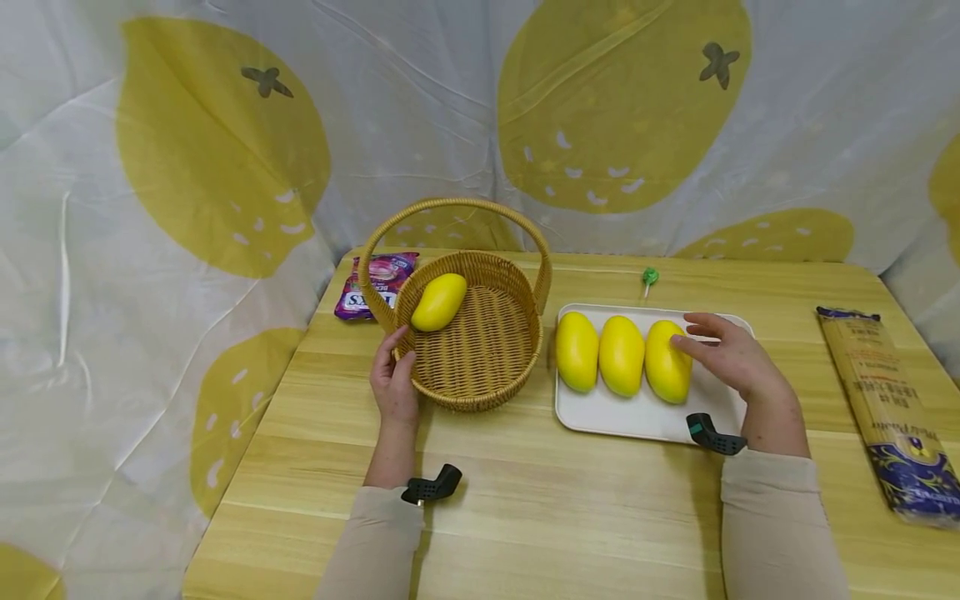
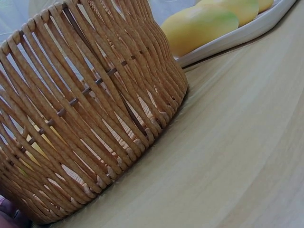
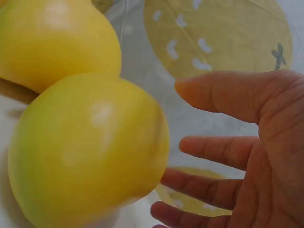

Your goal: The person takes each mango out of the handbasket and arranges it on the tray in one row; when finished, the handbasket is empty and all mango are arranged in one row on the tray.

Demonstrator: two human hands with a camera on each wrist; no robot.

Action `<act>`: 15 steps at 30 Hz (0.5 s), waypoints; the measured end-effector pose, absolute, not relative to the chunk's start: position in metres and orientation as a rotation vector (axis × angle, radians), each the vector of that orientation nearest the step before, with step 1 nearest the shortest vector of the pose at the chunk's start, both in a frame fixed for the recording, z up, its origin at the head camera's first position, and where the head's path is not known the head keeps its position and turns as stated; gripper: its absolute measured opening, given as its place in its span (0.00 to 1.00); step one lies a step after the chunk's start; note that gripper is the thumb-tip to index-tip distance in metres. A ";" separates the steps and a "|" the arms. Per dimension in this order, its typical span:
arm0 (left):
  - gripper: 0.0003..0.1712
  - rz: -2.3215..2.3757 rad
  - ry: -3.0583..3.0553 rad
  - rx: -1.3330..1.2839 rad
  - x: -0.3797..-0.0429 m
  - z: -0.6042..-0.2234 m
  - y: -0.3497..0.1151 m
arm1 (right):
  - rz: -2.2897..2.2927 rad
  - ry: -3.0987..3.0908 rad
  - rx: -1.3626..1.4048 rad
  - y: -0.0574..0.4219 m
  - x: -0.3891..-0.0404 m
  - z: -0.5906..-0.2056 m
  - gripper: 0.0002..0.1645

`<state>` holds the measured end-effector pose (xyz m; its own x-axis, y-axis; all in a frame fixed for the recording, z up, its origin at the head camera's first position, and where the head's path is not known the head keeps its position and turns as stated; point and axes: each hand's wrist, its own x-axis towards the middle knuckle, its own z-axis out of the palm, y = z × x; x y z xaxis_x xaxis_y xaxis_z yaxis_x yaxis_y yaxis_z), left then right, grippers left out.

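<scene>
A round wicker basket (image 1: 480, 400) with a tall arched handle stands on the table, one yellow mango (image 1: 438, 302) lying inside it. My left hand (image 1: 395, 392) holds the basket's left side by the rim, near the foot of the handle. Three more mangoes lie side by side on a white tray (image 1: 615, 421) right of the basket. Over the rightmost mango (image 1: 666, 367), my right hand (image 1: 731, 358) has its fingers spread and its thumb extended. In the right wrist view that mango (image 3: 90, 147) is beside the fingertips, not gripped.
Behind the basket's left side lies a purple snack bag (image 1: 375, 286). A green lollipop (image 1: 650, 277) is beyond the tray, and a long pack of noodles (image 1: 888, 408) lies at the right. A lemon-print curtain (image 1: 420, 108) hangs at the table's back edge.
</scene>
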<state>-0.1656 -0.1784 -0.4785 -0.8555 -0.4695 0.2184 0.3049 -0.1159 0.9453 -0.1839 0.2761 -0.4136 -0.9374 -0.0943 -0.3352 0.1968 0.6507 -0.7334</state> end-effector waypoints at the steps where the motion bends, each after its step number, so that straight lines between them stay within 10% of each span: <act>1: 0.22 -2.010 -1.661 0.174 -0.166 -0.479 -0.178 | -1.167 2.553 0.077 0.275 -0.183 -0.410 0.52; 15: 0.22 -2.003 -1.678 0.174 -0.165 -0.479 -0.179 | -1.200 2.621 -0.334 0.171 -0.155 -0.350 0.35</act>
<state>-0.1646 -0.1789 -0.4787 -0.8582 -0.4613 0.2250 0.3024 -0.1001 0.9479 -0.1552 0.1708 -0.3502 -0.9453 -0.3032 -0.1204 -0.1069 0.6365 -0.7638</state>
